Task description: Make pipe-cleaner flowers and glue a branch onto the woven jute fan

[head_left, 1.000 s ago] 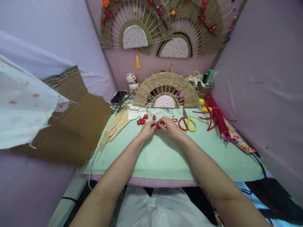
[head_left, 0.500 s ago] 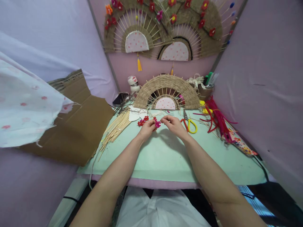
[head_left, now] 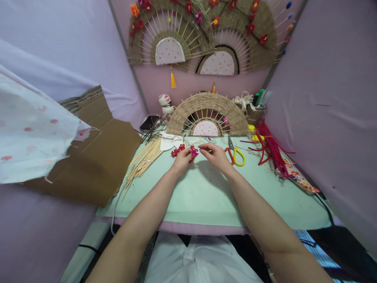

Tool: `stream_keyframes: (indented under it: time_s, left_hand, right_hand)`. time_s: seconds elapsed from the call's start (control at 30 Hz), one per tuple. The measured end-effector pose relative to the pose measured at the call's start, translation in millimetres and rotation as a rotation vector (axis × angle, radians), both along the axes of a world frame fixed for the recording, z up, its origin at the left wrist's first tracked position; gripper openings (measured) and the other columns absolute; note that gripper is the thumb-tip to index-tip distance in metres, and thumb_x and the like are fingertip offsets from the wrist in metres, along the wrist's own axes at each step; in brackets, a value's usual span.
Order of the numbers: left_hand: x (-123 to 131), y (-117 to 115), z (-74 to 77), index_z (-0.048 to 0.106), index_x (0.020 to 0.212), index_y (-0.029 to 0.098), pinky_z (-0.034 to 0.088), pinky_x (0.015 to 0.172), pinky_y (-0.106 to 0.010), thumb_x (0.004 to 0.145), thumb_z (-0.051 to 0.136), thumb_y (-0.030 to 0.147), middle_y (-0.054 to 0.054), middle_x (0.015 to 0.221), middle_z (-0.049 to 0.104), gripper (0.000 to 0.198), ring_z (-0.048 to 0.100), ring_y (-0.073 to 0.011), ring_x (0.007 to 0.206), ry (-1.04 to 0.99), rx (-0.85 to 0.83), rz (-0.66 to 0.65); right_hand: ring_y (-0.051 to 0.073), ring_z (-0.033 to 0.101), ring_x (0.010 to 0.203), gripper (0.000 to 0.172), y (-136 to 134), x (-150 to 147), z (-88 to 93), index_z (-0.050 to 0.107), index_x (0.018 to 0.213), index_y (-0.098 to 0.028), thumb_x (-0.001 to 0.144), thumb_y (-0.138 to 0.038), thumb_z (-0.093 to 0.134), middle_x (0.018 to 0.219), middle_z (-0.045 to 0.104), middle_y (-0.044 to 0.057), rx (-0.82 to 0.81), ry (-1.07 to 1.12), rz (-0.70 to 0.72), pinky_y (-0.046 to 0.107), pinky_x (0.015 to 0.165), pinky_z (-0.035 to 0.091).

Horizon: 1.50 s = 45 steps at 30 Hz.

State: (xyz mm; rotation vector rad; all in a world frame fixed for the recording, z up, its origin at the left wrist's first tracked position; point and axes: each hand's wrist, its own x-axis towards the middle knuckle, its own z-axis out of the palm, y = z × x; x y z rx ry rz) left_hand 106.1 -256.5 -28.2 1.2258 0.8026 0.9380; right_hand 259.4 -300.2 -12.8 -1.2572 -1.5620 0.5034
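My left hand (head_left: 183, 160) pinches a small magenta pipe-cleaner flower (head_left: 194, 151) above the table. Just right of it, my right hand (head_left: 212, 153) has its thumb and fingertips pressed together, a little apart from the petals; whatever is between them is too small to make out. Beside my left fingers lie several red fuzzy flowers (head_left: 177, 150). Scissors (head_left: 234, 153) with one red and one yellow handle rest to the right of my right hand. Behind both hands stands a half-round woven twine fan (head_left: 207, 104) with a dotted cloth centre.
Thin sticks (head_left: 145, 159) lie in a bundle at the left, near a large cardboard sheet (head_left: 97, 161). Magenta and red pipe cleaners (head_left: 272, 147) are heaped at the right. A cup of pens (head_left: 256, 114) and white jars (head_left: 166, 104) stand at the back, below flower-decorated fans (head_left: 167, 39) on the wall.
The magenta flower in my left hand has shifted slightly left and turned. My right fingertips have drawn a little up and left, staying close to it.
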Motion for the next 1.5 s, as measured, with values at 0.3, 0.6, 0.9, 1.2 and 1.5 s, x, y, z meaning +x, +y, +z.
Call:
stream_keyframes:
  time_s: [0.3,0.6,0.9,1.2,1.5]
  left_hand:
    - [5,1,-4.5,0.057,0.075,0.015,0.038,0.058,-0.022,0.071,0.061,0.028,0.002,0.063,0.055,0.014,0.048,-0.0082,0.058,0.012,0.091,0.142]
    - [10,3,-19.9,0.057,0.079,0.015,0.041,0.061,-0.023,0.073,0.059,0.024,0.002,0.065,0.057,0.011,0.051,-0.0087,0.058,-0.031,0.182,0.205]
    - [10,-5,-3.6,0.057,0.077,0.017,0.042,0.062,-0.02,0.069,0.07,0.03,0.001,0.073,0.057,0.02,0.05,-0.0068,0.064,-0.216,-0.049,0.164]
    - [-2,-6,4.6,0.057,0.077,0.017,0.046,0.071,-0.023,0.061,0.08,0.028,0.001,0.08,0.057,0.03,0.054,-0.0084,0.075,-0.377,-0.182,-0.073]
    - [-3,-6,2.8,0.063,0.081,0.016,0.046,0.076,-0.028,0.059,0.083,0.033,-0.004,0.087,0.062,0.035,0.058,-0.0123,0.08,-0.404,-0.227,-0.175]
  right_hand:
    - [0.015,0.054,0.069,0.007,-4,-14,-3.8,0.065,0.081,-0.02,0.082,-0.023,0.058,0.081,0.06,0.003,0.178,-0.168,-0.109,0.029,0.064,0.044]
    - [0.018,0.054,0.073,0.01,-3,-20,-10.1,0.059,0.075,-0.021,0.083,-0.02,0.054,0.075,0.059,0.003,0.225,-0.226,-0.124,0.031,0.068,0.043]
    - [0.015,0.053,0.07,0.008,-10,-21,2.6,0.062,0.085,-0.021,0.085,-0.025,0.055,0.082,0.06,0.004,0.297,-0.122,-0.111,0.03,0.066,0.044]
    - [0.015,0.054,0.07,0.01,-15,-24,10.4,0.061,0.081,-0.021,0.084,-0.027,0.054,0.081,0.06,0.003,0.214,0.05,-0.127,0.028,0.06,0.044]
    - [0.014,0.054,0.072,0.011,-15,-21,13.7,0.067,0.084,-0.022,0.084,-0.027,0.057,0.084,0.058,0.004,0.239,0.047,0.016,0.028,0.059,0.044]
